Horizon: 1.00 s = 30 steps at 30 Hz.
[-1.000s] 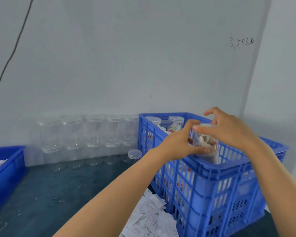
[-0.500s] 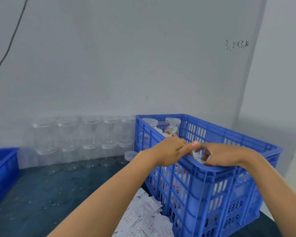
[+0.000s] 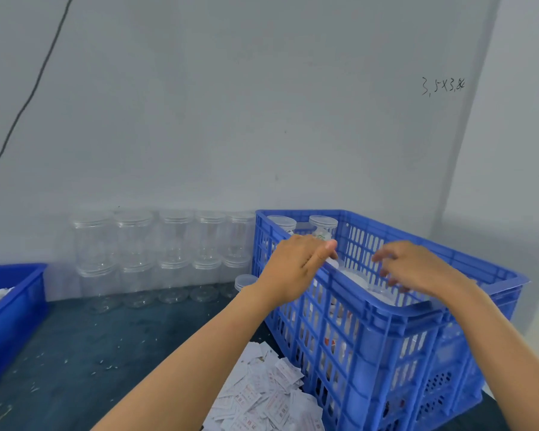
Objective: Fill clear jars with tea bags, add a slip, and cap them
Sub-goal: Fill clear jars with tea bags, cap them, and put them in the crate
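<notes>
I am hovering both hands, left hand (image 3: 296, 269) and right hand (image 3: 417, 269), fingers loose and empty, over the crate (image 3: 386, 343) where capped jars (image 3: 355, 279) are being stowed beneath them.

Two hands in view: left hand (image 3: 296, 269), right hand (image 3: 417, 269). Two blue containers: one slatted crate (image 3: 386, 331), one tray (image 3: 10, 306) at left edge. Empty clear jars (image 3: 175, 256) against wall: two tiers of five, ten. One loose lid (image 3: 246, 280). Two capped jars (image 3: 322, 227) visible at crate's far end. Slips (image 3: 268, 393): a pile, uncountable.
</notes>
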Available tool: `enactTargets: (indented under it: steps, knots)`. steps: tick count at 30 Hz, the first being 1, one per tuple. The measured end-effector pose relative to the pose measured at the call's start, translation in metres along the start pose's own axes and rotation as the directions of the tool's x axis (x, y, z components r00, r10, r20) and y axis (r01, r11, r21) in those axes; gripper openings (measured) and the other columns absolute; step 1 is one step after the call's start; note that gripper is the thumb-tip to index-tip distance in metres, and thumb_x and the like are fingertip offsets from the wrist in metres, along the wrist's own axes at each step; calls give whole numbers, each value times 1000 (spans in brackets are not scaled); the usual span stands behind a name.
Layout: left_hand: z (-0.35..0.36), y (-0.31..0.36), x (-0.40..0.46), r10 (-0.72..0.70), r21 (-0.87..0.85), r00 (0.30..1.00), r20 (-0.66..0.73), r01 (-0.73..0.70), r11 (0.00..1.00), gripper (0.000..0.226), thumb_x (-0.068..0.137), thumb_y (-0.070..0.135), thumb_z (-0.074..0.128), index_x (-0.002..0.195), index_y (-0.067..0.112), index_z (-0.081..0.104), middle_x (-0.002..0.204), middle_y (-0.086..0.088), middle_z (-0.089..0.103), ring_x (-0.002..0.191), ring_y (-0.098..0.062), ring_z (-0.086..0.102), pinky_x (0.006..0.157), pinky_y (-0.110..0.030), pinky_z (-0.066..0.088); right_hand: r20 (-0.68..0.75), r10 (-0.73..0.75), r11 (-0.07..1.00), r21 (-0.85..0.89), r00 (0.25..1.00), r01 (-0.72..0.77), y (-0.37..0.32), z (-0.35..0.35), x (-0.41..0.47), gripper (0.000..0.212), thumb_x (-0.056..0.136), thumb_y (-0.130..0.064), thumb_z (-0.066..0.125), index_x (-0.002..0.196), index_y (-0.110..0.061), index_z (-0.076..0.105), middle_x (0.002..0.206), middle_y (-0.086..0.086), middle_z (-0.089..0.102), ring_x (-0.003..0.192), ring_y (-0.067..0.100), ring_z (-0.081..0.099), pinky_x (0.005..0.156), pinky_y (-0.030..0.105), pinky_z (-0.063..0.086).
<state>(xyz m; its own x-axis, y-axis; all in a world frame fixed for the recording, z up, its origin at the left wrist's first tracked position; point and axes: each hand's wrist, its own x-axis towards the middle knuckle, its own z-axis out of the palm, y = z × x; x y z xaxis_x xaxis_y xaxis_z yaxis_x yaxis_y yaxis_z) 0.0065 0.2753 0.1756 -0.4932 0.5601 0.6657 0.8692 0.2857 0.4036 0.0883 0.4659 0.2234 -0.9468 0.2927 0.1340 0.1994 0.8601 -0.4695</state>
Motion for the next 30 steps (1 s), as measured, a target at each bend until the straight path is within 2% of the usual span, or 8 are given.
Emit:
enactTargets:
  steps: [4, 6, 10, 17, 19, 23, 26, 30]
  knots:
    - [-16, -29, -10, -382, -303, 909, -164, 323, 897, 60, 95, 60, 21, 88, 25, 69, 98, 10, 68, 98, -8, 60, 84, -24, 41, -311, -164, 945, 224, 936, 239, -45, 12, -10, 29, 92, -10, 44, 90, -28, 66, 95, -4, 69, 83, 22, 69, 76, 42, 56]
    - [-23, -44, -15, -526, -447, 836, -155, 415, 792, 54, 99, 54, 25, 82, 24, 67, 94, 10, 67, 97, -11, 61, 87, -28, 41, -313, -199, 873, 374, 929, 313, -75, 27, -17, 32, 90, -7, 44, 84, -28, 67, 87, -6, 69, 80, 28, 68, 74, 45, 56]
    - [-32, -73, -39, -657, -489, 743, -127, 529, 693, 52, 103, 46, 27, 89, 15, 67, 99, 2, 68, 98, -17, 61, 93, -35, 45, -253, -229, 822, 467, 940, 326, -117, 71, -14, 31, 90, -6, 43, 84, -24, 67, 86, -6, 68, 82, 30, 68, 76, 46, 56]
    - [-25, -138, -74, -838, -626, 540, -74, 629, 461, 49, 106, 37, 25, 99, 7, 63, 100, -7, 65, 86, -18, 57, 75, -30, 44, 21, 8, 688, 725, 1000, -21, -129, 172, 38, 27, 91, -1, 45, 89, -19, 65, 110, 7, 65, 105, 26, 62, 91, 43, 53]
    - [-14, -159, -80, -872, -650, 488, -46, 648, 397, 50, 106, 38, 23, 102, 9, 62, 105, -6, 64, 93, -20, 56, 82, -33, 42, 109, 124, 585, 795, 986, -161, -122, 197, 53, 23, 93, -5, 46, 97, -18, 63, 115, 9, 62, 108, 28, 60, 89, 42, 53]
    - [10, -192, -85, -914, -706, 403, 43, 660, 258, 52, 105, 43, 17, 109, 12, 59, 119, -8, 59, 111, -25, 51, 94, -37, 39, 175, 263, 522, 801, 949, -293, -104, 235, 81, 38, 93, 1, 42, 127, -8, 56, 117, 21, 58, 117, 39, 54, 88, 45, 51]
    - [26, -214, -86, -920, -697, 382, 81, 682, 222, 51, 104, 47, 15, 110, 15, 55, 130, -9, 55, 127, -29, 45, 109, -43, 32, 221, 303, 507, 786, 927, -353, -94, 256, 98, 44, 93, 1, 43, 135, -10, 48, 113, 15, 53, 119, 37, 52, 96, 52, 46]
    - [45, -234, -84, -923, -706, 372, 102, 681, 196, 50, 104, 49, 16, 114, 18, 54, 141, -8, 49, 133, -25, 39, 113, -44, 26, 271, 297, 494, 777, 916, -390, -88, 275, 113, 52, 92, -1, 45, 142, -15, 40, 111, 7, 47, 104, 29, 54, 88, 43, 49]
